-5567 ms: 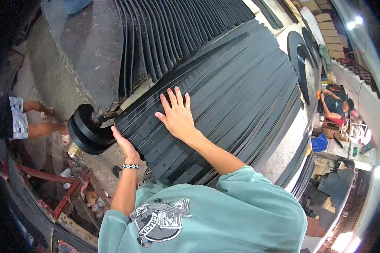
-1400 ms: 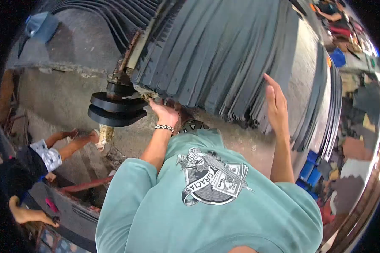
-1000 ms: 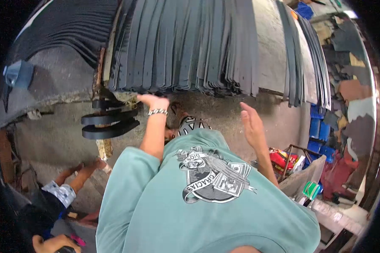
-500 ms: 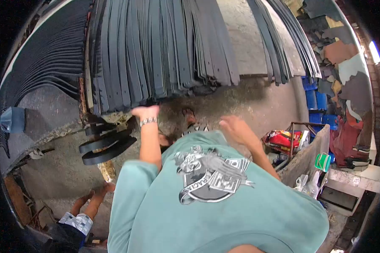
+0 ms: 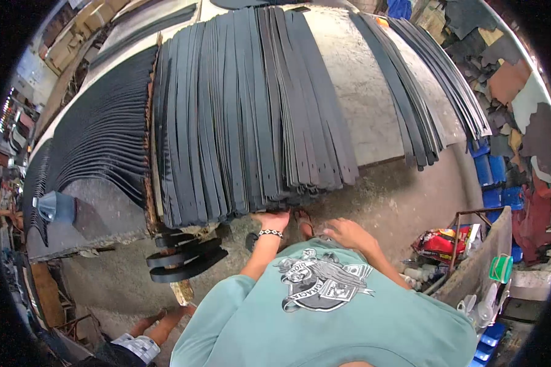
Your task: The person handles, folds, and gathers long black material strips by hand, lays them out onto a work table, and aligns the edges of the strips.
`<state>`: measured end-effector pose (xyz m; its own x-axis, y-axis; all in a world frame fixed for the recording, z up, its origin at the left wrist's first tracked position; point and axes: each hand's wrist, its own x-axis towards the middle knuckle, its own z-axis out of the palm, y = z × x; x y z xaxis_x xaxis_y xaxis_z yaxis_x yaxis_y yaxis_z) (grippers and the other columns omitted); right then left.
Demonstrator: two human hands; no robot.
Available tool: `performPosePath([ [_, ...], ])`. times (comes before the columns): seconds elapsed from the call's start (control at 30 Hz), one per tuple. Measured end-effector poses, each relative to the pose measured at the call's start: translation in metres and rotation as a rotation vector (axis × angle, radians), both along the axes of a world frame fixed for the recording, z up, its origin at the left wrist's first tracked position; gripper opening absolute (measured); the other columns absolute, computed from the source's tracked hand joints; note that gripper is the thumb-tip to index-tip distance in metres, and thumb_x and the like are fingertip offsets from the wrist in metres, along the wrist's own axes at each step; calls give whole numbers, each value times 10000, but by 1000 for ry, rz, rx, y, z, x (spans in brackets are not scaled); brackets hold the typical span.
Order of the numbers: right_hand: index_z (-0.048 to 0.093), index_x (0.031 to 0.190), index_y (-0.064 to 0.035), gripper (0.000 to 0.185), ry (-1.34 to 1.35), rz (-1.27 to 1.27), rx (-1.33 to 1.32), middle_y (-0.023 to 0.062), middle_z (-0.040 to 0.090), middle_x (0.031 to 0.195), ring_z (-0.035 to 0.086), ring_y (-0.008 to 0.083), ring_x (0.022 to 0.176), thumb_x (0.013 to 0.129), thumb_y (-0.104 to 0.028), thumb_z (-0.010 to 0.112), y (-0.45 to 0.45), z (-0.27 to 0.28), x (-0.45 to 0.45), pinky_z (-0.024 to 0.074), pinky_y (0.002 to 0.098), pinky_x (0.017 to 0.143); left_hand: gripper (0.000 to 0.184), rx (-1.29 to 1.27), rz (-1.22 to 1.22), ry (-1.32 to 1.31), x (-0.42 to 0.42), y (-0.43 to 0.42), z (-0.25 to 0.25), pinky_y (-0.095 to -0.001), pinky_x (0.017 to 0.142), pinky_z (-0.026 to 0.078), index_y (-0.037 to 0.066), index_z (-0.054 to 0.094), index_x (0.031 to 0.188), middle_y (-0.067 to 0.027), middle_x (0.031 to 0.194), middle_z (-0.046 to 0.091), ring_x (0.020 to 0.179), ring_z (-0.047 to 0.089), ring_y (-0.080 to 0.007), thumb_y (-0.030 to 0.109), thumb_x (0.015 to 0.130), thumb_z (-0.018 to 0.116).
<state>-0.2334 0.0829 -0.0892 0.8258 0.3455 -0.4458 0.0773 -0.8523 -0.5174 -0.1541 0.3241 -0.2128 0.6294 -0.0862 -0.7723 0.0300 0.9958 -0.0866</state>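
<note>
Long dark leather-like strips (image 5: 239, 122) hang side by side over the front edge of the table, with small holes near their lower ends. My left hand (image 5: 272, 219), with a patterned band at its wrist, reaches up beneath those ends; its fingers are mostly hidden by the strips. In front of my shirt, my right hand (image 5: 348, 233) is held low with loosely extended fingers and nothing in it. It touches no strip.
Wavy dark strips (image 5: 104, 131) and a blue plastic jug (image 5: 56, 208) lie to the left. Coiled black bands (image 5: 187, 263) hang below them, near another person's legs (image 5: 159, 325). More strips (image 5: 404, 92) lie right, beyond which are blue containers (image 5: 493, 171) and a low wall (image 5: 480, 248).
The view has tipped upward, showing more of the table. My left hand has shifted right along the strips' lower ends. My right hand has drawn in closer to my body.
</note>
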Motion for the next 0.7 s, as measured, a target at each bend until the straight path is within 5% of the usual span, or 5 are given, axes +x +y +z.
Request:
performPosePath([
  [0.27, 690, 1145, 27, 546, 189, -33, -213, 310, 696, 1064, 660, 467, 1047, 937, -466, 583, -75, -25, 6, 520, 524, 920, 872, 57, -2, -37, 20, -14, 59, -577, 1242, 177, 208, 343, 1602, -48, 1657, 331, 1536, 242, -345, 748, 935, 190],
  [0.47, 699, 1049, 23, 552, 142, 140, -259, 292, 710, 998, 689, 461, 968, 956, -503, 561, -82, -41, 64, 545, 537, 861, 814, 71, 38, 19, 23, -12, 26, -587, 1191, 306, 190, 470, 1530, -61, 1552, 497, 1467, 396, -323, 704, 945, 236],
  [0.6, 717, 967, 24, 501, -44, 134, -99, 301, 703, 971, 687, 463, 941, 953, -451, 558, -66, -26, 100, 546, 543, 826, 767, -1023, 201, -360, 7, 33, -76, -574, 1231, 207, 168, 458, 1529, -82, 1624, 385, 1499, 313, -369, 648, 947, 322],
  [0.67, 721, 933, 25, 488, -33, 130, -81, 303, 702, 940, 690, 465, 916, 948, -433, 554, -60, -24, 110, 548, 541, 820, 756, -863, 144, -325, -7, 28, -69, -577, 1231, 190, 167, 456, 1527, -92, 1637, 361, 1495, 312, -376, 635, 943, 349],
  [0.7, 723, 916, 26, 482, -22, 129, -71, 303, 702, 924, 692, 465, 903, 946, -424, 552, -60, -25, 106, 550, 540, 816, 752, -335, 13, -173, -9, 20, -30, -584, 1224, 195, 169, 455, 1527, -96, 1634, 365, 1488, 322, -374, 631, 940, 358],
])
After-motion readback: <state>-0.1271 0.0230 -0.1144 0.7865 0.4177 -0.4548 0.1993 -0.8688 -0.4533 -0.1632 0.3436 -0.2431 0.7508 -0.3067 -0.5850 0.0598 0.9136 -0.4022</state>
